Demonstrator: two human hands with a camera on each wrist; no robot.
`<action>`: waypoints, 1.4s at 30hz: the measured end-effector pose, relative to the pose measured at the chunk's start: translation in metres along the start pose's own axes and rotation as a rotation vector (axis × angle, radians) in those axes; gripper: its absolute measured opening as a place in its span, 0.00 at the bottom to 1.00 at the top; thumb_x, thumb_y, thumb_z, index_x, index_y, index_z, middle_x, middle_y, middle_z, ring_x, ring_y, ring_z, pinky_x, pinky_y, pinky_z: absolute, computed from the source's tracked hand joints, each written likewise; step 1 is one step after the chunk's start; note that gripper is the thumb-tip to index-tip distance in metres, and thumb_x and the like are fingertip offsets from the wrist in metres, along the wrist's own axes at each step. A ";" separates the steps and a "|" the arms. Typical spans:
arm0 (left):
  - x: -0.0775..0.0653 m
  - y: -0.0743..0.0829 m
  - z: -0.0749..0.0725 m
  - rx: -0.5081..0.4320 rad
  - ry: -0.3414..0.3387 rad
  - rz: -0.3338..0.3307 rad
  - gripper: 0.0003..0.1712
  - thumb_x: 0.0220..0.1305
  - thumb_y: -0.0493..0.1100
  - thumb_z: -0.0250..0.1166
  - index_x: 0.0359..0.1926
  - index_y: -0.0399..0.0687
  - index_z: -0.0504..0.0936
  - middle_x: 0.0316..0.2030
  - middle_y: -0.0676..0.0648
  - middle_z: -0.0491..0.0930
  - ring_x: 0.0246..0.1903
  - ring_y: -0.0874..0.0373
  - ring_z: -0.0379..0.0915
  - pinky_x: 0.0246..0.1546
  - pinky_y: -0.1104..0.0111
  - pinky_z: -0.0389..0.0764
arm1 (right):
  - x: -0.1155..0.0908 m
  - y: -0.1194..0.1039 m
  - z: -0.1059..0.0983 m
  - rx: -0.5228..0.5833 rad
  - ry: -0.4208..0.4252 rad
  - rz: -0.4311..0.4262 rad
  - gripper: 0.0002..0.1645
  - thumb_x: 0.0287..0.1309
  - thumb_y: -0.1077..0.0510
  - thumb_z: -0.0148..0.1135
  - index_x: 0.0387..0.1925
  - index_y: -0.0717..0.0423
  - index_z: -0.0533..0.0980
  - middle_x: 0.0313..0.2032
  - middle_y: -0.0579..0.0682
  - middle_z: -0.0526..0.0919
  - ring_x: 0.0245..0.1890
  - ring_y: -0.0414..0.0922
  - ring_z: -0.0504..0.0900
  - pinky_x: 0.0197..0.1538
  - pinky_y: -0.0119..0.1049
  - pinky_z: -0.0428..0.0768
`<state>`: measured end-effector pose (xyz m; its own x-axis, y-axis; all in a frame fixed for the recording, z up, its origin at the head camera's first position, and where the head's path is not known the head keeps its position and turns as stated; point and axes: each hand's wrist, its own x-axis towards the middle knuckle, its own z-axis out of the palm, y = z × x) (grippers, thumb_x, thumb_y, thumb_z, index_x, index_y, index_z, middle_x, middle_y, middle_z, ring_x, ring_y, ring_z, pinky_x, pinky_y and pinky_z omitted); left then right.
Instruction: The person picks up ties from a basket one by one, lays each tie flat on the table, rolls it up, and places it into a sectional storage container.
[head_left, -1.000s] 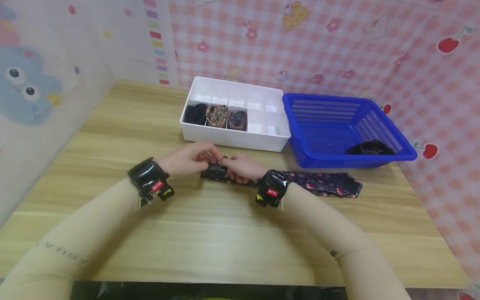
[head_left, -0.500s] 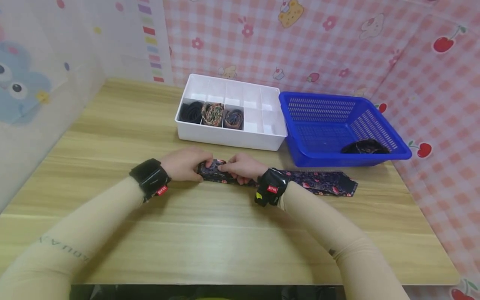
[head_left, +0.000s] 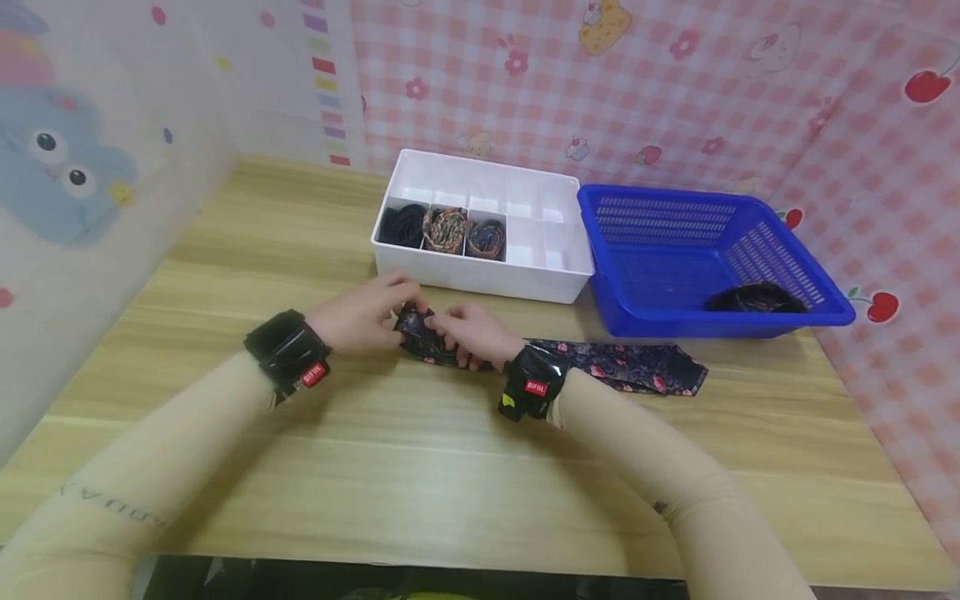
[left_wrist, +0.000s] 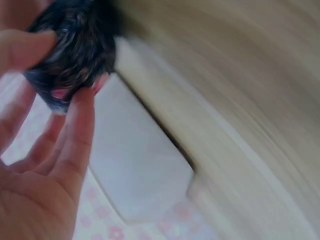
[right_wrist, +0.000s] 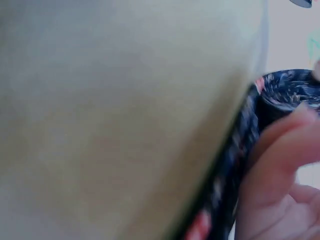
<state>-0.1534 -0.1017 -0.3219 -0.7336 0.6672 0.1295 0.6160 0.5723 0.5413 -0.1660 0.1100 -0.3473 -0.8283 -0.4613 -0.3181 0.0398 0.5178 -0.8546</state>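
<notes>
A dark necktie (head_left: 637,367) with pink flowers lies across the table, its wide pointed end to the right. Its left part is wound into a roll (head_left: 416,325) standing on edge. My left hand (head_left: 360,317) grips this roll from the left; in the left wrist view, thumb and fingers close around the coil (left_wrist: 75,55). From the right, my right hand (head_left: 480,335) pinches the roll's near side, over the flat strip. In the right wrist view the curled fingers (right_wrist: 280,155) sit against the tie, and the coil's top (right_wrist: 290,90) shows its wound layers.
Behind the hands stands a white divided box (head_left: 480,271) with several compartments; three in the front row hold rolled ties, one black (head_left: 405,225) and two patterned. To its right is a blue basket (head_left: 720,325) with a dark item (head_left: 757,297) inside. Patterned cloth walls close off the back and sides.
The roll has tilted and turned between my fingers, and my left hand has shifted its hold on it. The tie's wide end has slid slightly left. The view has swung a little.
</notes>
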 end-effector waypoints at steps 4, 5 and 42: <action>0.011 0.008 0.000 -0.240 0.000 0.043 0.34 0.50 0.28 0.67 0.60 0.36 0.69 0.56 0.36 0.66 0.50 0.43 0.75 0.53 0.55 0.76 | -0.011 0.001 -0.013 0.084 -0.020 0.083 0.33 0.62 0.32 0.49 0.33 0.60 0.72 0.22 0.51 0.75 0.11 0.40 0.68 0.11 0.31 0.66; 0.014 0.009 0.002 -0.302 -0.010 0.053 0.33 0.52 0.27 0.65 0.61 0.35 0.67 0.57 0.35 0.66 0.51 0.42 0.75 0.54 0.55 0.75 | -0.013 0.002 -0.016 0.080 -0.021 0.093 0.34 0.61 0.31 0.49 0.33 0.61 0.73 0.22 0.51 0.75 0.10 0.40 0.68 0.12 0.31 0.67; 0.032 0.004 0.038 0.056 -0.097 0.061 0.26 0.40 0.34 0.75 0.39 0.48 0.70 0.38 0.46 0.77 0.39 0.51 0.74 0.43 0.57 0.76 | -0.025 0.028 -0.027 -0.200 0.094 -0.070 0.13 0.60 0.55 0.63 0.24 0.58 0.73 0.12 0.47 0.72 0.09 0.39 0.70 0.13 0.34 0.75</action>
<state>-0.1629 -0.0596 -0.3473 -0.6649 0.7428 0.0781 0.6755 0.5535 0.4871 -0.1591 0.1561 -0.3521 -0.8741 -0.4364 -0.2132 -0.1232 0.6239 -0.7717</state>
